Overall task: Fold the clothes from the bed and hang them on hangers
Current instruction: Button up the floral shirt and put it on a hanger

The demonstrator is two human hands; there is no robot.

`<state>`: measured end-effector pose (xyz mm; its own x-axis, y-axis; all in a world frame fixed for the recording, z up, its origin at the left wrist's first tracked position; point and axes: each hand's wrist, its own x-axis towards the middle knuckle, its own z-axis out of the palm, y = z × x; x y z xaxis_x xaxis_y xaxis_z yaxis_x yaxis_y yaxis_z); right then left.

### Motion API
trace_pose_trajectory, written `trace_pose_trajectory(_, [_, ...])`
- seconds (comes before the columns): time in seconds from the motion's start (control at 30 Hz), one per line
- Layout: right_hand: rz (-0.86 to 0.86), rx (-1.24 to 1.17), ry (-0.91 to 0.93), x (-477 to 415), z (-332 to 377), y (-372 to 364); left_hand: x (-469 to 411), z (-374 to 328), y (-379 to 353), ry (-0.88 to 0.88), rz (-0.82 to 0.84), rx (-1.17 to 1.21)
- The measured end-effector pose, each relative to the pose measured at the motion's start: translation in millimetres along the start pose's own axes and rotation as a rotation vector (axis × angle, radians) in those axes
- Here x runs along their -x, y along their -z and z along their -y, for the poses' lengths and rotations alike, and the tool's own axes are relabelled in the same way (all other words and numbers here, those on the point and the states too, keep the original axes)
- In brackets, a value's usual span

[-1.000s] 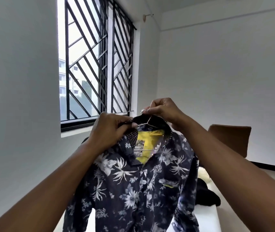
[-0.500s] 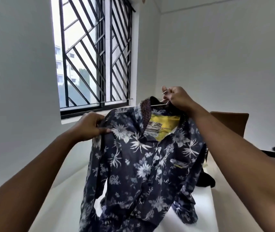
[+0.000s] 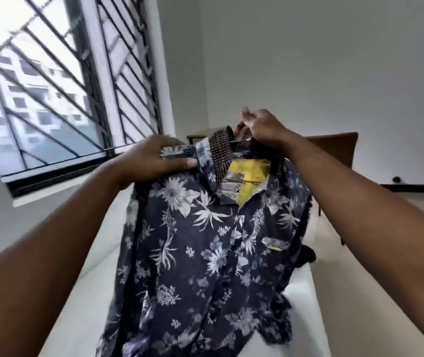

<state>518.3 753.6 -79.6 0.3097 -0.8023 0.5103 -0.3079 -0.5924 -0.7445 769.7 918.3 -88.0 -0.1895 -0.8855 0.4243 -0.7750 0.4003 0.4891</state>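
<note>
We see a navy shirt [image 3: 205, 253] printed with white flowers and leaves, its collar [image 3: 221, 153] lined in dark red dots, with a yellow patch [image 3: 249, 173] inside. The bed [image 3: 89, 292] is white, the window frame [image 3: 58, 176] black, the chair [image 3: 334, 148] brown.

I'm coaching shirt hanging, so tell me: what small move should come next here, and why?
Probably the left hand tugs the shoulder it pinches outward and down, while the right hand holds the top by the collar. The floral shirt hangs bunched on that side, its collar flipped up.

Shirt [image 3: 205, 253] over bed [image 3: 87, 292], window [image 3: 51, 86] left
</note>
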Motion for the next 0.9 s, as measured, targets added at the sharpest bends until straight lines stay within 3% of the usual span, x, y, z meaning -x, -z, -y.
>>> trace_pose_trajectory(0.17, [-0.062, 0.015, -0.082, -53.5, -32.9, 94.1, -145.7, -53.4, -42.9, -0.066, -0.028, -0.273])
trace_pose_trajectory(0.33, [-0.076, 0.063, -0.160, -88.6, 5.5, 217.9, -246.4, -161.3, -34.0, -0.035, -0.024, -0.500])
trace_pose_trajectory(0.7, [-0.098, 0.224, -0.131, -170.3, 201.4, 505.1, -399.7, -392.8, 97.3, -0.136, -0.134, -0.172])
trace_pose_trajectory(0.9, [-0.102, 0.550, -0.095, -120.0, 282.8, 605.1, -400.0, -494.1, 105.9, -0.264, -0.164, -0.078])
